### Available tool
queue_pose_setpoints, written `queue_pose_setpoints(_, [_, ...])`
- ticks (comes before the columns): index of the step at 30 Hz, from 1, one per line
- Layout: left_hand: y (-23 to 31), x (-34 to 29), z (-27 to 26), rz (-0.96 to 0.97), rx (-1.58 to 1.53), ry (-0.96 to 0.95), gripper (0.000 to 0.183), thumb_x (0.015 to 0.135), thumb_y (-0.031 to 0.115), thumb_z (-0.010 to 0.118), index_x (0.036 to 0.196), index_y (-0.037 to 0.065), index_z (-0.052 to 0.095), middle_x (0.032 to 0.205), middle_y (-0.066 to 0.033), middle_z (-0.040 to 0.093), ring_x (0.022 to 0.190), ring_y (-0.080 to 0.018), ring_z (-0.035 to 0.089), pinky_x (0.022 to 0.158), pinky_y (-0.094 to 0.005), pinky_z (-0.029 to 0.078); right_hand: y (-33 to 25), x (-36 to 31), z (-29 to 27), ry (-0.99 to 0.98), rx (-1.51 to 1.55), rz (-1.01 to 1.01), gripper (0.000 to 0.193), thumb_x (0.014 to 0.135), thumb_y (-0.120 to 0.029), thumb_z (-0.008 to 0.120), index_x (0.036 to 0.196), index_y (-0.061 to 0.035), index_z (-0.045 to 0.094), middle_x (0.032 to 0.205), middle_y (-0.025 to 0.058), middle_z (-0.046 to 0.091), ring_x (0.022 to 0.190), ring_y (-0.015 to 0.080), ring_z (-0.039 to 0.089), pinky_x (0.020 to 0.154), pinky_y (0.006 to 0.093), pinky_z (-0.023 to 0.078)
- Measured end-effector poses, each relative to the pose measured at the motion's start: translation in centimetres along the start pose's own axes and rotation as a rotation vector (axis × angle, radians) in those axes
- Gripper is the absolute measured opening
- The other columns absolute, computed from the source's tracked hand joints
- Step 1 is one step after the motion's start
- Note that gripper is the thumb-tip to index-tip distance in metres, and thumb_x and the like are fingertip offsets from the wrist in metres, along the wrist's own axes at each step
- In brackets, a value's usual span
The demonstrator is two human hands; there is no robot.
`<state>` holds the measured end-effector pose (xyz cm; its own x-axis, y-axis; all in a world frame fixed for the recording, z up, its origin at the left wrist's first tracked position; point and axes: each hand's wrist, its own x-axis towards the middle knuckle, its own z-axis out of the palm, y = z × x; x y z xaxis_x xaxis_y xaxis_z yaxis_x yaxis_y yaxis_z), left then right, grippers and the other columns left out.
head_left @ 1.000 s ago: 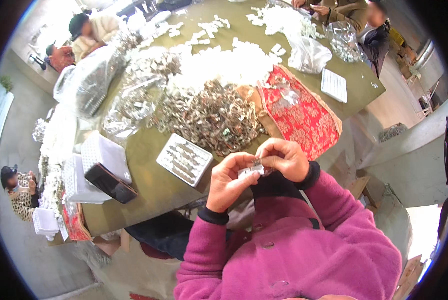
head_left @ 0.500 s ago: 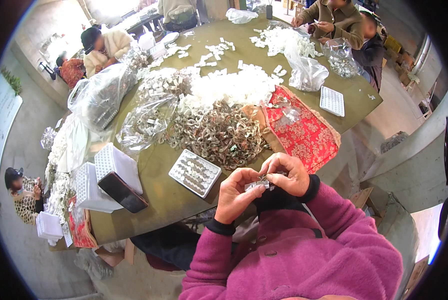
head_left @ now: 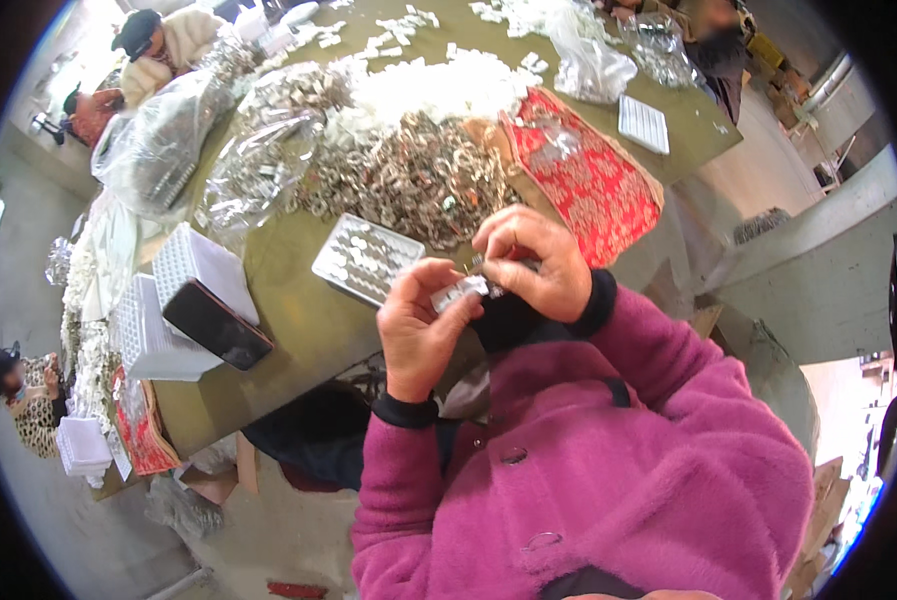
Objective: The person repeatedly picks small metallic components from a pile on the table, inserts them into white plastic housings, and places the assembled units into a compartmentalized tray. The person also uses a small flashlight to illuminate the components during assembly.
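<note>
My left hand (head_left: 418, 322) pinches a small white plastic piece (head_left: 458, 293) between thumb and fingers, above the table's near edge. Close against it, my right hand (head_left: 543, 262) has its fingers closed on a small dark metallic piece (head_left: 497, 277), partly covered by the fingertips; its exact kind is too small to make out. Just left of my hands lies a white tray (head_left: 340, 284) with rows of small round pieces. Beyond them is a heap of small brownish-grey looped pieces (head_left: 398, 185).
Stacked white perforated trays (head_left: 140, 335) stand at left, with a dark phone (head_left: 216, 322) leaning on them. White pieces (head_left: 428, 95) are heaped farther back. A red floral cloth (head_left: 603, 190) lies right, near another white tray (head_left: 644, 125). Clear plastic bags (head_left: 163, 165) and co-workers surround the table.
The view has tilted down, so the table sits higher in the picture. My hands have moved slightly apart, and the white plastic piece now shows more plainly in the left one.
</note>
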<state>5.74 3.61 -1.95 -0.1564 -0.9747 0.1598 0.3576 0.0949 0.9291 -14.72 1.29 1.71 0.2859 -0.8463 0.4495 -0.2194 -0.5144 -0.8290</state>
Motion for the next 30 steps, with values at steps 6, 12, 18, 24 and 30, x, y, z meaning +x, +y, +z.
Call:
queue_pose_setpoints(6, [0.4,-1.1,-0.2,0.106,0.148,0.122,0.041,0.085,-0.011,0.079,0.123,-0.005,0.063,0.115,-0.0087,0.066,0.104,-0.0150,0.066,0.090,-0.0295,0.055,-1.8,-0.4,1.2,-0.021,-0.096,-0.037,0.016,0.087,0.003,0.074,0.098,-0.0033,0.064,0.098,0.0079,0.064,0.080,0.0144,0.061,0.069,0.0274,0.051])
queue_pose_setpoints(12, [0.4,-1.5,1.1,0.155,0.250,0.152,0.041,0.084,-0.012,0.079,0.122,-0.003,0.067,0.116,-0.0078,0.064,0.105,-0.0143,0.066,0.089,-0.0284,0.056,-1.2,-0.8,1.1,-0.028,-0.053,-0.102,0.017,0.084,0.004,0.076,0.095,-0.0028,0.065,0.091,0.0070,0.062,0.073,0.0163,0.061,0.064,0.0284,0.050])
queue_pose_setpoints(18, [0.3,-1.4,2.8,0.054,0.272,0.113,0.035,0.087,-0.010,0.077,0.121,-0.005,0.068,0.104,-0.0080,0.071,0.089,-0.0139,0.071,0.079,-0.0260,0.060,0.4,-1.5,-0.8,-0.053,-0.112,-0.220,0.020,0.083,0.004,0.077,0.099,-0.0020,0.067,0.087,0.0092,0.064,0.070,0.0207,0.064,0.060,0.0314,0.051])
queue_pose_setpoints(24, [0.0,-0.8,4.9,-0.061,0.120,0.095,0.033,0.092,-0.008,0.074,0.124,-0.006,0.066,0.098,-0.0094,0.074,0.082,-0.0138,0.072,0.075,-0.0264,0.061,2.8,-2.6,-3.4,-0.070,-0.233,-0.395,0.020,0.083,-0.005,0.073,0.103,-0.0061,0.069,0.085,0.0104,0.064,0.072,0.0301,0.067,0.062,0.0391,0.055])
queue_pose_setpoints(30, [-0.3,-0.6,7.8,-0.127,0.085,0.121,0.030,0.096,-0.006,0.068,0.125,-0.008,0.064,0.097,-0.0110,0.074,0.076,-0.0146,0.071,0.070,-0.0289,0.060,2.9,-3.9,-4.9,0.035,-0.327,-0.469,0.024,0.080,-0.008,0.072,0.104,-0.0066,0.069,0.090,0.0098,0.067,0.083,0.0325,0.067,0.073,0.0424,0.054])
